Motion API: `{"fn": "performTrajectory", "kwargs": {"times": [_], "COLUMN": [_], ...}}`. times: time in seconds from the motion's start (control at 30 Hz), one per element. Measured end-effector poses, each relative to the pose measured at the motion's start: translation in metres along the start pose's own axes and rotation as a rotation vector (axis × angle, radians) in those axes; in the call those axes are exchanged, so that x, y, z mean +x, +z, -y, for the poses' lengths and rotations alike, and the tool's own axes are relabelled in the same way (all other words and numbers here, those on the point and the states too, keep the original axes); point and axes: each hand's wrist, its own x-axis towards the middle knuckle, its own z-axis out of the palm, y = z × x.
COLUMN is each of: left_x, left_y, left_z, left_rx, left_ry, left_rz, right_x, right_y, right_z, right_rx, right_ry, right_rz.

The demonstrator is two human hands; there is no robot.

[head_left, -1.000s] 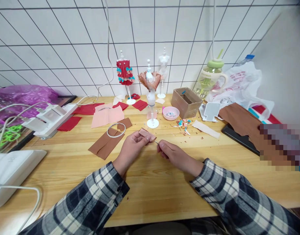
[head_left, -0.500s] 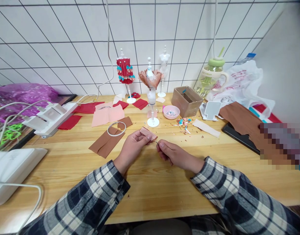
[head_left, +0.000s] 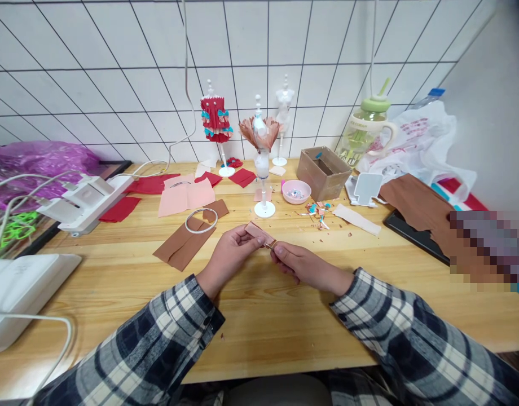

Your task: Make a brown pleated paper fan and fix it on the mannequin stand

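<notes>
Between thumb and fingers, my left hand point(head_left: 234, 252) pinches a small folded piece of pink and brown crepe paper point(head_left: 256, 230). My right hand point(head_left: 300, 263) is closed at the paper's right end, its thumb and forefinger pressed together there. A thin tip pokes out of those fingers against the paper; what it belongs to is mostly hidden. Just beyond my hands stands a small white mannequin point(head_left: 263, 166) with ruffled brown paper petals point(head_left: 247, 134) around its upper body. Brown paper pieces point(head_left: 179, 247) lie left of my left hand, with a pale ring point(head_left: 187, 221) on top.
Behind are a mannequin in a red dress point(head_left: 215, 121) and a bare white one point(head_left: 284, 101). A pink bowl point(head_left: 296, 199) of shiny bits, paper scraps point(head_left: 319, 213), a cardboard box point(head_left: 322, 183) and a jug point(head_left: 365, 132) stand right. A power strip point(head_left: 86, 206) sits left.
My right fingers have come up against the paper's right end, where a gap with a thin tip showed before. The paper has tilted slightly in my left hand.
</notes>
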Motion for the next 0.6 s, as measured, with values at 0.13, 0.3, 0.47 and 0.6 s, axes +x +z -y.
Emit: {"fn": "performTrajectory", "kwargs": {"times": [0.13, 0.3, 0.47, 0.6], "left_x": [0.0003, 0.001, 0.0006, 0.0003], "left_y": [-0.0012, -0.0017, -0.0012, -0.0011], "left_z": [0.0004, 0.0013, 0.0016, 0.0015], "left_rx": [-0.011, -0.031, -0.037, -0.03], "left_ry": [-0.01, -0.017, -0.023, -0.032], "left_rz": [0.013, 0.018, 0.02, 0.03], "right_x": [-0.0008, -0.0013, -0.0005, 0.0], "right_y": [-0.0003, -0.0013, -0.0012, -0.001], "right_z": [0.0009, 0.0027, 0.0019, 0.0005], "right_rx": [0.036, 0.071, 0.082, 0.095], "right_ry": [0.021, 0.044, 0.055, 0.046], "right_rz": [0.011, 0.014, 0.022, 0.019]}}
